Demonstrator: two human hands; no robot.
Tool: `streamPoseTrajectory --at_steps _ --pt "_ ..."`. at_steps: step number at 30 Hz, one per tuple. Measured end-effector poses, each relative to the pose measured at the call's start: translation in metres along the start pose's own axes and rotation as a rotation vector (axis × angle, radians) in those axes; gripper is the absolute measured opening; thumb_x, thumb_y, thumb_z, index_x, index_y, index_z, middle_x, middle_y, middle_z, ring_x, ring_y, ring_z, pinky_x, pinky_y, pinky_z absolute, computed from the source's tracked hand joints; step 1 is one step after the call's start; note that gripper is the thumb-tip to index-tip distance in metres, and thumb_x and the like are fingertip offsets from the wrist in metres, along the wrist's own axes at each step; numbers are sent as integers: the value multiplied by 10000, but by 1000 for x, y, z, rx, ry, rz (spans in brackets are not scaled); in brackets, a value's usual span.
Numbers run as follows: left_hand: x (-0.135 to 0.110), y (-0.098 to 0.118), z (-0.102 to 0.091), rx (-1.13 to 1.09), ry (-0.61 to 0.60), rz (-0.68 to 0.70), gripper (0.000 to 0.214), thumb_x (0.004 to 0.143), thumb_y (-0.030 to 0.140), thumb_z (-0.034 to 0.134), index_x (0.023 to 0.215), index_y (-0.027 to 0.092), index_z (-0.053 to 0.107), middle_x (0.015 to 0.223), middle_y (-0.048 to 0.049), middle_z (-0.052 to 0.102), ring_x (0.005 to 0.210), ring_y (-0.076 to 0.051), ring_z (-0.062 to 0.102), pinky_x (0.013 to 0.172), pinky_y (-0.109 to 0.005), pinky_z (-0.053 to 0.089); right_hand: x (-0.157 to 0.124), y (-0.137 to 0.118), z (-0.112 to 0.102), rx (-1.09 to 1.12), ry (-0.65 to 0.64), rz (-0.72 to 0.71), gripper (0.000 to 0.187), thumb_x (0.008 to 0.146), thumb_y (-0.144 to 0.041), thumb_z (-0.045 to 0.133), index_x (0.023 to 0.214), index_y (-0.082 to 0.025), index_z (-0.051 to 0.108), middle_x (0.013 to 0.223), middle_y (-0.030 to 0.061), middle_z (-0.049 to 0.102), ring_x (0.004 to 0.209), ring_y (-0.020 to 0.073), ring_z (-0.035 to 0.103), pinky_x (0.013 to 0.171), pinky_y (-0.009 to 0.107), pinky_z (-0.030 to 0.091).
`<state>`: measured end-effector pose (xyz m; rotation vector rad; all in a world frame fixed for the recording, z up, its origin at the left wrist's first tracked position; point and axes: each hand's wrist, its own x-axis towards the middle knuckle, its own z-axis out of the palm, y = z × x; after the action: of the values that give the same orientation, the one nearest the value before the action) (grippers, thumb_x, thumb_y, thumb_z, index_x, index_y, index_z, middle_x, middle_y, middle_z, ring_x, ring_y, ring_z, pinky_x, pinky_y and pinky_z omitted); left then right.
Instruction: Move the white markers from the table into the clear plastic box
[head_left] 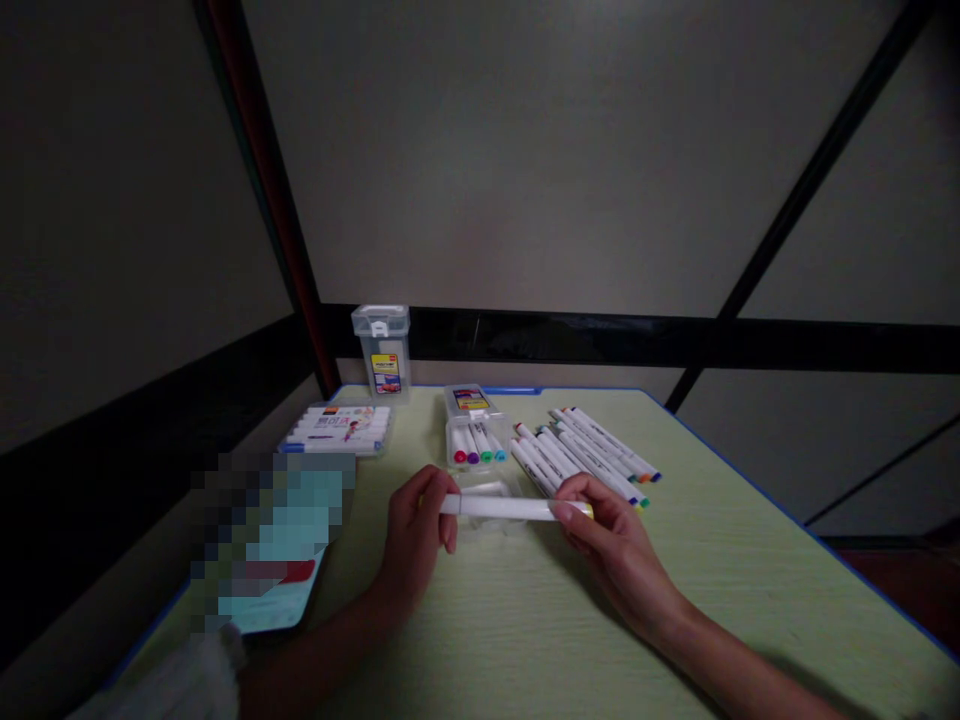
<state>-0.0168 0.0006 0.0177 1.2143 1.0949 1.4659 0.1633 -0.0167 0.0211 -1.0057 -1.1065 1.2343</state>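
A white marker with yellow at its ends is held level above the table between my two hands. My left hand pinches its left end, and my right hand grips the right end. Behind the marker lies a clear plastic lid or tray, partly hidden by it. Farther back, a clear plastic box lies on its side with several markers in it, their red, purple, green and light blue ends facing me. Several loose white markers lie in a pile beyond my right hand.
At the back left a tall clear case stands upright, a yellow label on its front. A flat pack of white pens lies before it. Nearer left is a partly blurred light-blue flat item. Walls border the table.
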Motion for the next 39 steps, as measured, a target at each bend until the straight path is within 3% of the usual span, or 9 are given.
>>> streamPoseTrajectory --at_steps 15,20,24,29,39 --pt "0 -1 1 20 -4 1 337 748 462 506 591 168 459 341 102 345 274 -45 321 301 -156 255 -3 -2 1 99 -86 17 266 647 -398 692 681 -163 573 518 -58 386 414 51 278 401 212 154" --pt "1 -1 2 7 29 -15 328 733 459 532 598 170 455 372 111 335 274 -33 300 290 -150 247 -7 -5 -2 -87 -230 -92 232 719 -394 625 786 -172 644 559 -29 449 453 77 355 419 218 232" --pt "3 -4 2 7 14 -14 330 740 463 526 608 168 462 373 112 329 272 -30 291 283 -147 236 -10 -6 -1 -305 -254 -230 170 685 -308 663 814 -197 668 612 -6 527 527 111 431 456 221 322" --pt "2 -6 0 0 -27 -2 358 746 502 510 631 165 477 363 110 335 278 -37 299 292 -151 248 -13 -3 0 -394 -159 -375 99 721 -254 623 792 -205 672 690 22 628 604 146 538 522 239 412" --pt "0 -6 1 -29 -60 -4 413 749 564 473 677 158 490 336 99 358 282 -56 311 307 -166 268 -18 -5 -2 -487 -4 -577 46 746 -211 602 764 -221 643 621 -10 646 561 123 575 491 195 442"
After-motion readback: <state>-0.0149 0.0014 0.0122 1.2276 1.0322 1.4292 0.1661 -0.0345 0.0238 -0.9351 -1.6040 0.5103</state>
